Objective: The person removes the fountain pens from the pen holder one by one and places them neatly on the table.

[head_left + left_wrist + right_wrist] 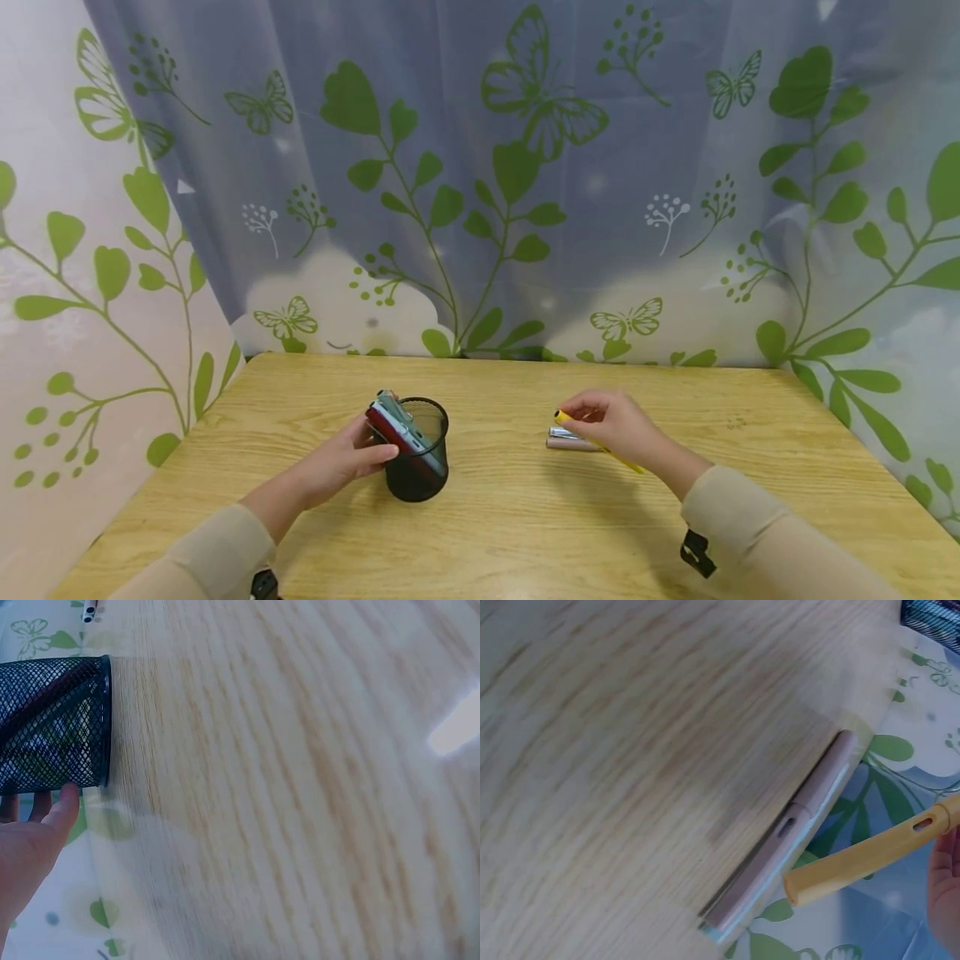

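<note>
A black mesh pen cup (417, 487) stands on the table with several pens (405, 429) leaning in it, dark red, pale blue and grey-green among them. My left hand (341, 468) holds the cup's left side, thumb at the front and the other fingers partly hidden behind. To the right, my right hand (618, 427) pinches a yellow pen (862, 862) above the table. Beneath that hand lie a dusty-pink pen (821, 780) and, along its far side, a shiny light-blue pen (562, 432). The right hand partly covers both in the head view.
The wooden table (495, 517) reaches back to a hanging curtain (465, 208) printed with leaves and butterflies. Another printed cloth (45, 350) hangs along the left side. Bare tabletop lies between the pen cup and the two lying pens.
</note>
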Demonstrator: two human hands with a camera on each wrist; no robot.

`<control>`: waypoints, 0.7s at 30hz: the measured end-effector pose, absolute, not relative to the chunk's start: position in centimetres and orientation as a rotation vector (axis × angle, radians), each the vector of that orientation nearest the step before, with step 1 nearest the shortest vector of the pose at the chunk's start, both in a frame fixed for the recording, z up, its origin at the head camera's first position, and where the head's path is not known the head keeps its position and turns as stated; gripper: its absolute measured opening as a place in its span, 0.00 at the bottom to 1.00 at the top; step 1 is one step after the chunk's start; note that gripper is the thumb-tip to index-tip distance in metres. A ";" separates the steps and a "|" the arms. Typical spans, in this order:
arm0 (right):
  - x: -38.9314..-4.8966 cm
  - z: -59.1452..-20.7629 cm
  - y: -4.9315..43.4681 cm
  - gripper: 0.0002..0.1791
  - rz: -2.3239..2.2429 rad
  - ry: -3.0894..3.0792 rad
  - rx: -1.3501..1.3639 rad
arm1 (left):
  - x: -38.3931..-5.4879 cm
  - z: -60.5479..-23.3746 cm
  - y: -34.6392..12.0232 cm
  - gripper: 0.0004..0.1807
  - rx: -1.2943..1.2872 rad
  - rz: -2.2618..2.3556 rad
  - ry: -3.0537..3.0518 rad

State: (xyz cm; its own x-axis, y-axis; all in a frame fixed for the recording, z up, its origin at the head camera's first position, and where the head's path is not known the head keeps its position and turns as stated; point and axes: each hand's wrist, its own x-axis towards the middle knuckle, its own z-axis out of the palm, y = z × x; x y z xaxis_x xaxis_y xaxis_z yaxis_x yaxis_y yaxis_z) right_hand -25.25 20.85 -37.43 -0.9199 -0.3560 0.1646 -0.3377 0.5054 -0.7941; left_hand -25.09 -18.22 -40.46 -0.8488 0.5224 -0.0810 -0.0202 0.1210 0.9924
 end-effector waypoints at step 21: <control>-26.1 -40.2 21.0 0.11 -1.205 2.691 -0.709 | -25.1 -40.6 -18.2 0.44 0.482 1.789 1.994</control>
